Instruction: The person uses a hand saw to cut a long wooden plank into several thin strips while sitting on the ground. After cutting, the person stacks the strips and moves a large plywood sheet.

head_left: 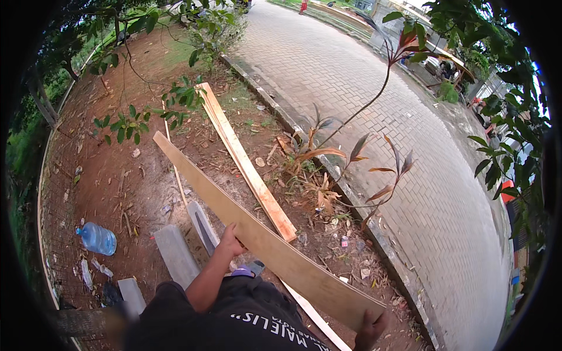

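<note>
Gripping the near end of a long plywood strip, right hand curled under; left hand clasped on its upper edge, strip slanting over bare soil.

— Where am I standing?
— Outdoors, in a garden plot beside a brick-paved path: bare red soil underfoot, a concrete curb, red-leaved plants, shrubs, and loose wooden planks lying around me.

We get one view only — head-worn fisheye, looking steeply down over our torso at bare dirt close below, brick path curving off right.
</note>
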The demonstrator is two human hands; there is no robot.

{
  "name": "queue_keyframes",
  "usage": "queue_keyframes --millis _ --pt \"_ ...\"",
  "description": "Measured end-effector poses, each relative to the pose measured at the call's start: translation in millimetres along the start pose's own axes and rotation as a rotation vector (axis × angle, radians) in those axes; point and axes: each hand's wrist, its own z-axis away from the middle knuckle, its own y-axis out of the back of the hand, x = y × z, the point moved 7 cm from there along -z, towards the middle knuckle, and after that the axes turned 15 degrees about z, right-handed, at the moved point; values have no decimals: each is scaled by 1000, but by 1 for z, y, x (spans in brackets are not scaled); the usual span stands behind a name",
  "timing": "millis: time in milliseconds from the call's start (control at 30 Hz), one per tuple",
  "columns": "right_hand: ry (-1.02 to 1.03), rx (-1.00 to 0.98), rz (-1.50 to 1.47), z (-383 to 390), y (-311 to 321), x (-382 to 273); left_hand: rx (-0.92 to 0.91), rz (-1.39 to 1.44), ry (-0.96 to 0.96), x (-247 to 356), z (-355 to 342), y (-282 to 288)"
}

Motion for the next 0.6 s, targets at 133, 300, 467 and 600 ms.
queue_keyframes --millis 133,300,467,600 --pt "-116 -11 231 13 -14 27 200 -73 40 -1 -13 31" --pt "-96 -7 93 18 -25 17 218 -169 -20 24 -55 40" --pt "-166 -45 60 25 -26 23 163 -136 -104 73 -100 71" --pt "-154 0 -308 28 -32 46 51 195 -108 67 -114 78"
